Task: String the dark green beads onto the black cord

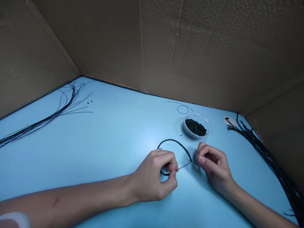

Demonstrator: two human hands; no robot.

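Observation:
A strand of dark beads [175, 140] curves in a loop on the pale blue table between my hands. My left hand [161, 174] pinches it, thumb against forefinger, and covers part of the loop. From these fingertips a thin, pale, straight line like a double thread or wire [184, 166] runs to the strand's far end. My right hand [212, 164] is closed in a pinch just right of that end. A faint thin thing seems to be at its fingertips, too small to name. Behind the hands stands a clear round tub [192, 135] holding small dark beads [196, 127].
Brown cardboard walls [156, 47] enclose the table's back and sides. Loose dark wires [47, 119] lie at left, with two beads [90, 102] nearby. A curled wire [182, 109] lies behind the tub. At right are a bundle of dark beaded strands [266, 155] and a white disc [229, 121].

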